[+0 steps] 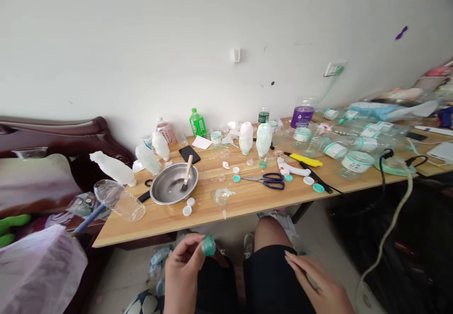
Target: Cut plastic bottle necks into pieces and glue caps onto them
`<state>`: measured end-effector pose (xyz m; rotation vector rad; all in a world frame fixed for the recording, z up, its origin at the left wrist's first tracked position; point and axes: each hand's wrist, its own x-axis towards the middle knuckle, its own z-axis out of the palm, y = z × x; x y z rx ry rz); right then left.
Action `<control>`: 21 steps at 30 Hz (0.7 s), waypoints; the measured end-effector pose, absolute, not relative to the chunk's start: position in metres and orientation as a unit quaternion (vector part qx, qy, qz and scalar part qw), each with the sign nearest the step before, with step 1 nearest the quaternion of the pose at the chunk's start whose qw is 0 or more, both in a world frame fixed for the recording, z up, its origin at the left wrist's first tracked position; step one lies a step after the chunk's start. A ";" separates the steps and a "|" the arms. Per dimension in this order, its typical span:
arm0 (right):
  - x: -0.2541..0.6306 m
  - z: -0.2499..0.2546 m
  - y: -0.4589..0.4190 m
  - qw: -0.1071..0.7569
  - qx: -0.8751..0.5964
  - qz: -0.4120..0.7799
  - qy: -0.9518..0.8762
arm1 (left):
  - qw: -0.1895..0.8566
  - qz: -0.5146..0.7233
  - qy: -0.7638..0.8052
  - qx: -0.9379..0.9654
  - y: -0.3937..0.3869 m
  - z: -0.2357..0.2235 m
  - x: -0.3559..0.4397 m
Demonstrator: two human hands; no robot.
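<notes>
Below the table's front edge, my left hand [184, 269] pinches a small translucent green bottle-neck piece [208, 246] between thumb and fingers. My right hand [316, 278] is by my right thigh with fingers stretched out and nothing in it. On the table ahead lie blue-handled scissors [272, 181], a white glue gun [292, 168] and a yellow cutter knife [306, 159]. Two white-covered bottle shapes [246, 138] stand upright behind them. A steel bowl [159, 196] on the left holds a brush [187, 174]. Loose caps [236, 178] and clear scraps [221, 197] lie between.
Many clear plastic bottles [357, 162] crowd the table's right side, near a pale cable [387, 238] hanging off the edge. White-covered shapes [113, 166] and a clear bottle piece [122, 200] sit at the left. A black phone [189, 153] and a green bottle [197, 124] are near the wall.
</notes>
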<state>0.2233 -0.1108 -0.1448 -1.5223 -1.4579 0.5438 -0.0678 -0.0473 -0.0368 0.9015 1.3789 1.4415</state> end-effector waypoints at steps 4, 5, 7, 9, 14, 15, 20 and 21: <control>0.263 -0.205 -0.125 0.396 -0.751 0.379 -0.369 | 0.592 0.629 0.478 0.158 -0.054 -0.064 -0.077; 0.267 -0.206 -0.127 0.390 -0.755 0.399 -0.346 | 0.598 0.638 0.466 0.135 -0.056 -0.068 -0.078; 0.265 -0.192 -0.129 0.388 -0.750 0.424 -0.326 | 0.595 0.651 0.457 0.111 -0.060 -0.072 -0.076; 0.247 -0.159 -0.129 0.406 -0.732 0.437 -0.330 | 0.586 0.668 0.447 0.099 -0.064 -0.072 -0.068; 0.176 -0.067 -0.112 0.530 -0.594 0.438 -0.418 | 0.614 0.707 0.350 0.036 -0.074 -0.060 -0.027; 0.167 -0.055 -0.105 0.547 -0.559 0.445 -0.437 | 0.619 0.705 0.345 0.031 -0.076 -0.058 -0.021; 0.174 -0.027 -0.068 0.560 -0.463 0.407 -0.554 | 0.607 0.691 0.375 0.116 -0.078 -0.050 -0.018; 0.181 -0.024 -0.062 0.548 -0.472 0.398 -0.565 | 0.604 0.686 0.382 0.133 -0.077 -0.049 -0.022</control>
